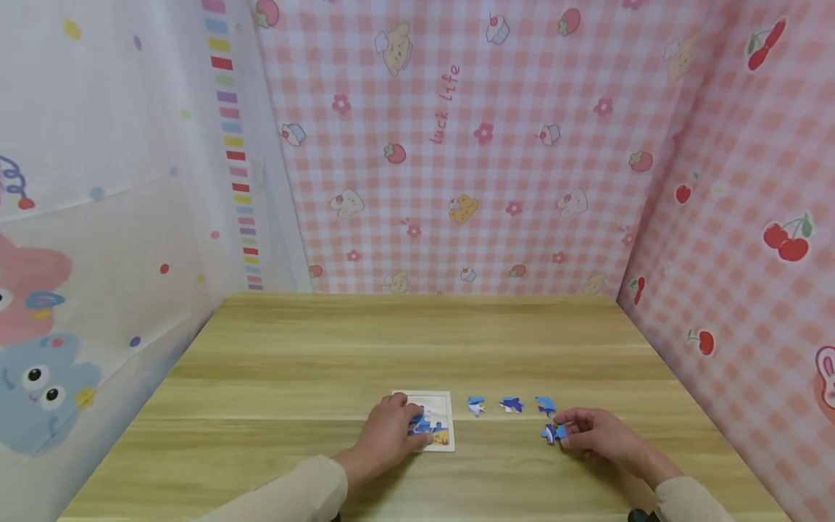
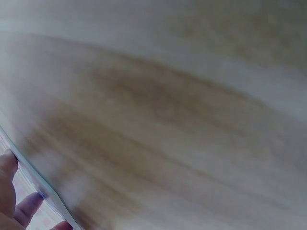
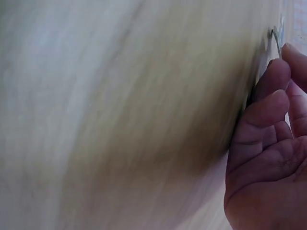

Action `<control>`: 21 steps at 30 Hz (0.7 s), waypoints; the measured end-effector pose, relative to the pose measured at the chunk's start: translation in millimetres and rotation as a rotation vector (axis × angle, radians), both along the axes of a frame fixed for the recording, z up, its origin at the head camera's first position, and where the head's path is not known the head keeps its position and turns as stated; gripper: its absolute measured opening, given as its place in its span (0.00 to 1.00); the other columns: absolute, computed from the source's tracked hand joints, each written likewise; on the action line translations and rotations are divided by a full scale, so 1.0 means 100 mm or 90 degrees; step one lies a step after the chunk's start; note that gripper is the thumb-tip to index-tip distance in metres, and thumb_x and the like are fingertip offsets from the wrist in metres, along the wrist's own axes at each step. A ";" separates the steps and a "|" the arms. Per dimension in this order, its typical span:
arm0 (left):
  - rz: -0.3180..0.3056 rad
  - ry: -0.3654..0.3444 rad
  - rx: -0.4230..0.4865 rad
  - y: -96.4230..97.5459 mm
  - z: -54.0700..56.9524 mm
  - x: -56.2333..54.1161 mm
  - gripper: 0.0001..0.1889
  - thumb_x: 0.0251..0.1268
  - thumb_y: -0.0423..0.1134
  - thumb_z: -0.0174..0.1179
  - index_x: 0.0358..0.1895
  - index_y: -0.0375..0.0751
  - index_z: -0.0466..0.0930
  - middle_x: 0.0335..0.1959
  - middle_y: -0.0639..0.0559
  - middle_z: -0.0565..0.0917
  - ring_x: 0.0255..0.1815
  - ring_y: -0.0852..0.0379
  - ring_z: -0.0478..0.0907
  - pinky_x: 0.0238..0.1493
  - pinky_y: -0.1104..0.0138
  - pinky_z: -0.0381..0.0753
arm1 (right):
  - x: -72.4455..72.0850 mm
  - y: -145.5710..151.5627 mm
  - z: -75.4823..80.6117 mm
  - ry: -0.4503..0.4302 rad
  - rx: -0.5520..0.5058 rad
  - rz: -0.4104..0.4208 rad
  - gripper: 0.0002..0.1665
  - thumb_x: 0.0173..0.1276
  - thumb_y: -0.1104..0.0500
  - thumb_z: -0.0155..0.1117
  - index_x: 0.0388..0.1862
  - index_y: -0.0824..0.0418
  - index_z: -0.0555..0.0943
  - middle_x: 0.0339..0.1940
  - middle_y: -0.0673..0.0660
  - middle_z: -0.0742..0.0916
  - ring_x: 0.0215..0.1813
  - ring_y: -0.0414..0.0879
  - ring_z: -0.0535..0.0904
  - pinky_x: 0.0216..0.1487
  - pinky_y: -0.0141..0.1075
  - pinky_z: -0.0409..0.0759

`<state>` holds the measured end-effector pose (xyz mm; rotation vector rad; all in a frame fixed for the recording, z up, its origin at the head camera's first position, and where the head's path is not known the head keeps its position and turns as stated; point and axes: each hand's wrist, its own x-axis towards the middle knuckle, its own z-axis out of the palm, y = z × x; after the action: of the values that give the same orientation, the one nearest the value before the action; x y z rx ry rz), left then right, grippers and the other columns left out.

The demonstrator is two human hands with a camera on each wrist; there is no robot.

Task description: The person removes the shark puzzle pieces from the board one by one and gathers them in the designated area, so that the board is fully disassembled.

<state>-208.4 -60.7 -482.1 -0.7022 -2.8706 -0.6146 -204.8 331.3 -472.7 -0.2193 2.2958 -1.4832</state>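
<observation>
A white-framed jigsaw tray (image 1: 451,424) lies on the table, its lower part filled with blue and yellow pieces. My left hand (image 1: 386,433) rests over the tray's left side and hides part of it. In the left wrist view the fingertips (image 2: 8,160) touch the tray's edge (image 2: 48,191). My right hand (image 1: 603,438) pinches a blue-and-white puzzle piece (image 1: 552,433) by its right side, low at the table. In the right wrist view that piece shows as a thin edge at the fingertips (image 3: 278,72), with the other fingers curled below.
Three loose puzzle pieces lie in a row right of the tray: a left one (image 1: 476,405), a middle one (image 1: 512,404) and a right one (image 1: 545,404). The wooden table (image 1: 326,362) meets a pink checked cloth (image 1: 457,167) at the back.
</observation>
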 end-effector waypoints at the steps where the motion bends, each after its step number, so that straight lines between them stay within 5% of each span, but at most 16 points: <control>1: 0.001 0.000 0.001 0.00 0.01 0.00 0.25 0.58 0.52 0.70 0.52 0.38 0.83 0.49 0.41 0.79 0.51 0.44 0.75 0.57 0.49 0.74 | 0.00 0.01 0.00 -0.002 0.003 0.001 0.23 0.67 0.61 0.67 0.58 0.71 0.75 0.38 0.54 0.81 0.32 0.44 0.74 0.27 0.33 0.73; 21: 0.001 -0.007 -0.010 -0.02 0.00 -0.01 0.25 0.57 0.53 0.70 0.52 0.39 0.84 0.49 0.42 0.80 0.51 0.45 0.75 0.56 0.51 0.74 | -0.01 0.02 0.01 0.014 0.051 -0.018 0.26 0.66 0.61 0.67 0.60 0.71 0.76 0.34 0.54 0.78 0.25 0.41 0.69 0.21 0.30 0.68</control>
<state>-209.1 -62.3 -481.9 -0.6999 -2.8893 -0.5976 -205.3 333.5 -472.0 -0.1823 2.3798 -1.4046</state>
